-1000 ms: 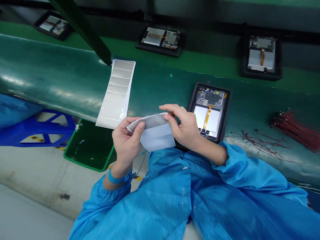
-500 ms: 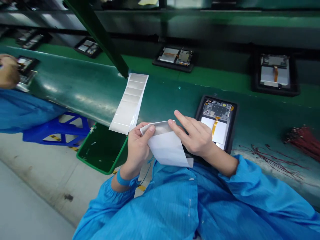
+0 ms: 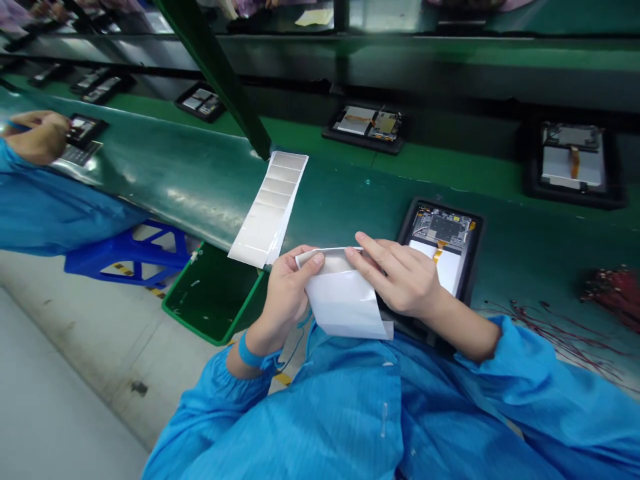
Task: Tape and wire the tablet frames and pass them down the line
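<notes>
My left hand (image 3: 285, 297) grips the left end of a white backing sheet (image 3: 345, 300) that curls down toward my lap. My right hand (image 3: 400, 273) pinches the sheet's upper edge from the right, fingers pressed on a grey patch there. Just behind my right hand lies an opened tablet (image 3: 445, 243) in a black tray, with its circuit board, white battery and orange flex cable showing. A strip of grey rectangular stickers (image 3: 270, 207) hangs over the green bench edge to the left of my hands.
Other opened tablets (image 3: 365, 127) (image 3: 573, 163) rest on the green belt behind. A green bin (image 3: 213, 297) and a blue stool (image 3: 125, 250) stand on the floor at left. Red wires (image 3: 615, 290) lie at right. Another person's hand (image 3: 35, 133) works at far left.
The view has shifted so everything sits further right and lower. The sheet now hangs lower below my hands, and another person's hand has come into view at the left.
</notes>
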`<state>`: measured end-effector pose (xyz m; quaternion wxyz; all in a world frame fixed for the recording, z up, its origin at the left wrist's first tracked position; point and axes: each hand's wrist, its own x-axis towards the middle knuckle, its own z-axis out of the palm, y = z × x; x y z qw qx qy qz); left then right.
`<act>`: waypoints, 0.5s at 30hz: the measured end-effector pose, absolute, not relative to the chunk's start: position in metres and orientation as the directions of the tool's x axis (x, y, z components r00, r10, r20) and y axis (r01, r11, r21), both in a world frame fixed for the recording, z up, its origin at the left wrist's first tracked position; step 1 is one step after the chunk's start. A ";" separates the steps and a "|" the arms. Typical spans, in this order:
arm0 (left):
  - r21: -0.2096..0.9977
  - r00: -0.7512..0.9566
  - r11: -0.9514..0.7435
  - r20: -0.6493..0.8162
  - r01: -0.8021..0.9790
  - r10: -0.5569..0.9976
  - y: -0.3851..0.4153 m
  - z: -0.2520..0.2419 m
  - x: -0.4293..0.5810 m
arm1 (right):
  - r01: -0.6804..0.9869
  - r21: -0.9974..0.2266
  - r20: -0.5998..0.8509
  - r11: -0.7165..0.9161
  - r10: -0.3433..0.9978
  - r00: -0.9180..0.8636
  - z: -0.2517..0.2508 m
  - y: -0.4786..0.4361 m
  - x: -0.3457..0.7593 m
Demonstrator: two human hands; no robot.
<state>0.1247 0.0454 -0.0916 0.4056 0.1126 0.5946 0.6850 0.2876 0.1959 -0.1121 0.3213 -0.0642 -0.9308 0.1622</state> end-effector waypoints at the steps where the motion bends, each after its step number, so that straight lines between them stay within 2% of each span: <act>1: 0.898 -0.637 0.038 -0.340 -0.439 0.691 0.046 -0.091 0.125 | 0.010 -0.316 0.586 0.949 0.204 -0.784 -0.113 0.196 0.288; 4: 0.891 -0.633 0.033 -0.347 -0.453 0.692 0.046 -0.091 0.125 | -0.023 -0.186 0.674 0.982 0.111 -0.730 -0.113 0.196 0.289; 6: 0.901 -0.640 0.037 -0.336 -0.432 0.691 0.046 -0.091 0.125 | -0.035 -0.157 0.728 0.987 0.092 -0.680 -0.112 0.195 0.287; 12: 0.938 -0.616 0.097 -0.294 -0.332 0.731 0.045 -0.090 0.125 | 0.020 -0.329 0.698 0.944 0.258 -0.668 -0.112 0.191 0.277; 15: 0.950 -0.609 0.112 -0.274 -0.291 0.744 0.046 -0.094 0.122 | -0.090 -0.427 0.743 0.900 0.293 -0.601 -0.107 0.183 0.280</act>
